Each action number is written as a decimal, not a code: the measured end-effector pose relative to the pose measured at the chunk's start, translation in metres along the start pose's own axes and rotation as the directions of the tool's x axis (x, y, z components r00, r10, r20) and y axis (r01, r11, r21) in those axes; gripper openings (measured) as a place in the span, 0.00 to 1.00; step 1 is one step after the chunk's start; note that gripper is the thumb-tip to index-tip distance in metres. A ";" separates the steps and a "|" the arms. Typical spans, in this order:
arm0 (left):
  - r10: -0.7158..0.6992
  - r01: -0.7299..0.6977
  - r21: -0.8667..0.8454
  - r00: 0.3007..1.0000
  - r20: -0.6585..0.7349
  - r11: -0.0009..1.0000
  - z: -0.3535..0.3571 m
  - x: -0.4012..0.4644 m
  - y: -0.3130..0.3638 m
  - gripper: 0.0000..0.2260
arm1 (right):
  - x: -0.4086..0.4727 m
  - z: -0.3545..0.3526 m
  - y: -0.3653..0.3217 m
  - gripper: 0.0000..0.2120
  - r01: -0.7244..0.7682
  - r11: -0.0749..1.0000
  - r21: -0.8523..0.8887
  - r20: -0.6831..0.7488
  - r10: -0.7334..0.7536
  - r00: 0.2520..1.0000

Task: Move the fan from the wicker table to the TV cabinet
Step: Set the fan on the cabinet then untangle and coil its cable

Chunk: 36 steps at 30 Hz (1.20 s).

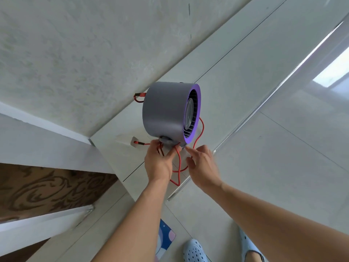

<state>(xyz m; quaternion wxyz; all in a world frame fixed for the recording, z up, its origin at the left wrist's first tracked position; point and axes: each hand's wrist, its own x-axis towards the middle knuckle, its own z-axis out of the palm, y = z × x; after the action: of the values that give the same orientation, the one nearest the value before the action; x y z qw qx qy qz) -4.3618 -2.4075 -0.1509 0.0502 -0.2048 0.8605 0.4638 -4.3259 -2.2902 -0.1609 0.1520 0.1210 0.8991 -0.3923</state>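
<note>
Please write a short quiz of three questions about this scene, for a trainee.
1. True or false: the fan stands on the cabinet.
2. Which hand grips the fan's base: A left, B right?
3. Fill in: the cord is ___ in colour.

Key:
1. True.
2. A: the left hand grips it, with cord; the right hand only touches the base with a fingertip.
3. Red.

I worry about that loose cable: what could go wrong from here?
1. The red cable loops around the left hand and right hand; withdrawing could snag it and tip the fan.
2. The fan stands near the cabinet edge, so a tug might drag it off.
</note>
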 end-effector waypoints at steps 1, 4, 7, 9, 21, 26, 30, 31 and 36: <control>0.008 -0.008 0.007 1.000 -0.002 1.000 0.002 0.000 0.001 0.17 | -0.001 0.000 -0.001 0.19 -0.011 1.000 0.013 -0.010 0.011 1.000; 0.017 -0.017 0.011 1.000 -0.020 1.000 0.008 -0.003 0.001 0.18 | -0.004 -0.001 -0.002 0.19 -0.038 0.998 0.059 -0.025 0.039 0.999; 0.002 -0.002 0.003 0.999 -0.039 1.000 0.012 -0.004 0.001 0.18 | -0.006 -0.003 -0.002 0.22 -0.027 0.994 0.102 -0.019 0.030 0.999; 0.000 0.000 0.017 0.999 -0.049 1.000 0.015 -0.004 0.001 0.18 | -0.006 -0.003 -0.002 0.24 -0.004 0.992 0.123 -0.012 0.006 1.000; -0.017 0.017 0.044 1.000 -0.017 0.999 0.029 -0.007 0.006 0.21 | 0.002 -0.012 0.007 0.23 -0.018 0.983 0.185 0.024 0.014 1.000; -0.043 0.041 0.069 0.999 0.031 0.997 0.022 -0.014 0.009 0.24 | 0.002 -0.018 0.006 0.24 -0.085 0.973 0.216 0.080 0.069 0.994; -0.088 0.087 0.053 0.996 0.033 0.995 0.001 -0.024 0.012 0.28 | 0.000 -0.024 0.003 0.25 -0.110 0.967 0.230 0.132 0.081 0.988; -0.092 0.092 0.029 0.996 0.005 0.995 -0.005 -0.026 0.015 0.26 | 0.001 -0.025 0.001 0.25 -0.113 0.968 0.223 0.144 0.082 0.986; 0.016 -0.047 -0.176 0.985 -0.174 0.983 -0.026 -0.040 0.053 0.27 | 0.001 -0.025 -0.004 0.28 -0.126 0.981 0.149 0.167 0.101 0.981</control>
<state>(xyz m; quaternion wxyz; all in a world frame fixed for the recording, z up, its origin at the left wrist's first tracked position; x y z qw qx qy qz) -4.3435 -2.3908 -0.0835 -0.0500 -0.2342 0.8195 0.5206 -4.3326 -2.2745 -0.1421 0.2352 0.1524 0.8416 -0.4616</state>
